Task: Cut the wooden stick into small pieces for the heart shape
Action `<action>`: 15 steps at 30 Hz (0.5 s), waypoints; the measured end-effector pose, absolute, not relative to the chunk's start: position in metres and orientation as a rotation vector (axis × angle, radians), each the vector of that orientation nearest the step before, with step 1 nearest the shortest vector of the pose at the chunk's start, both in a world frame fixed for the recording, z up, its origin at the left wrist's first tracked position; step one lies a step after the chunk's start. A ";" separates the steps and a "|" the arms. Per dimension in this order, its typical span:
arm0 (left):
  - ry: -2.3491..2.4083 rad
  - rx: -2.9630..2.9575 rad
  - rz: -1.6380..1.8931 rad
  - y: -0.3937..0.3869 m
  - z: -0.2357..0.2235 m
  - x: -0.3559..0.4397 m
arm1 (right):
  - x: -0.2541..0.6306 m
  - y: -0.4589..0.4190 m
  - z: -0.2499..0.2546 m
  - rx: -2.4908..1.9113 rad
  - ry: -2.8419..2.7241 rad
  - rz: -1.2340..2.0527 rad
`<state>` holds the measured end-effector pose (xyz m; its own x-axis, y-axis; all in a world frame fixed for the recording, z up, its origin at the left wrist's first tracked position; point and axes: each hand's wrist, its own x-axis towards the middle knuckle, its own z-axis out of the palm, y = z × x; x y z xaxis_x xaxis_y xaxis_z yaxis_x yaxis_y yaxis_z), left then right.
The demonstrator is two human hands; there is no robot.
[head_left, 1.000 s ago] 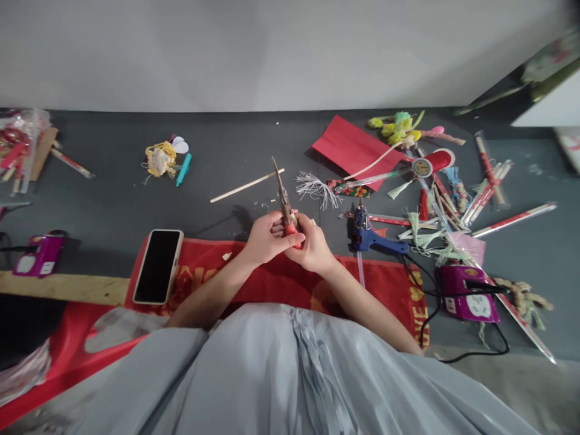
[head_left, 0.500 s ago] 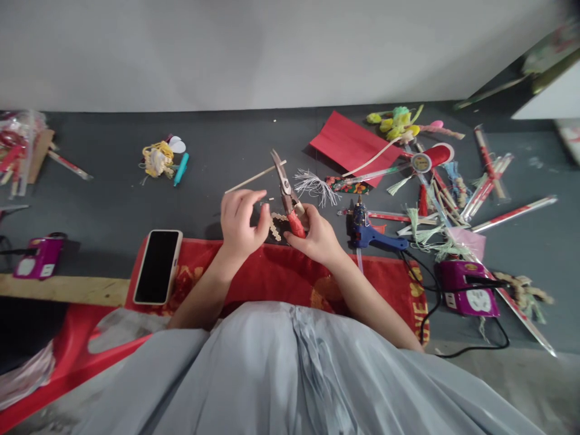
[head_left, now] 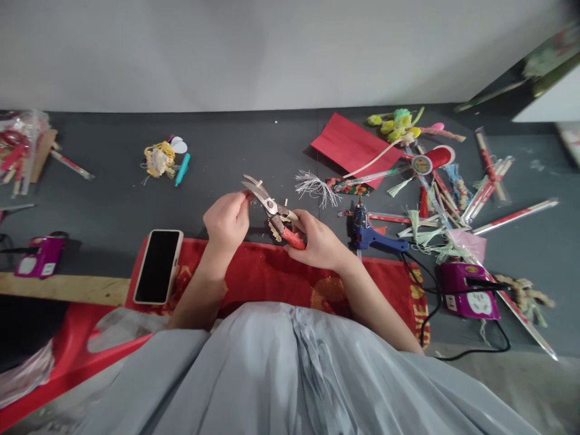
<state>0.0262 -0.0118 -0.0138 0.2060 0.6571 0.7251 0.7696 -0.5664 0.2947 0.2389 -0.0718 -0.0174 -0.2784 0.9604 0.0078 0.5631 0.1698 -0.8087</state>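
Observation:
My right hand [head_left: 319, 240] is wrapped around the handles of pruning shears [head_left: 270, 206], one of them bound in red. The blades point up and left and are slightly apart. A short end of a thin wooden stick [head_left: 260, 183] shows at the blades. My left hand [head_left: 228, 220] is closed in a pinch on that stick beside the blade tips; most of the stick is hidden by the fingers. Under the shears lies a small beige piece with a bumpy edge [head_left: 274, 232], partly covered.
A blue glue gun [head_left: 376, 235] lies right of my right hand, its black cable leading to a purple box [head_left: 469, 290]. Red paper [head_left: 353, 145], a red thread spool [head_left: 432, 159] and wrapped sticks lie beyond. A phone [head_left: 157, 266] rests on the red towel [head_left: 267, 278].
My left hand has turned and closed its fingers on the stick, bringing it in to the shears. The shears have tilted left and lower.

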 end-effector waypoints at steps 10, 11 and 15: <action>-1.364 -2.464 -1.500 -0.018 0.006 0.029 | 0.256 -0.068 -0.019 -1.249 -2.015 0.916; -1.377 -2.488 -1.539 -0.018 0.008 0.029 | 0.258 -0.068 -0.019 -1.234 -2.022 0.910; -1.564 -2.658 -1.592 -0.019 0.013 0.028 | 0.263 -0.066 -0.021 -1.201 -2.047 0.877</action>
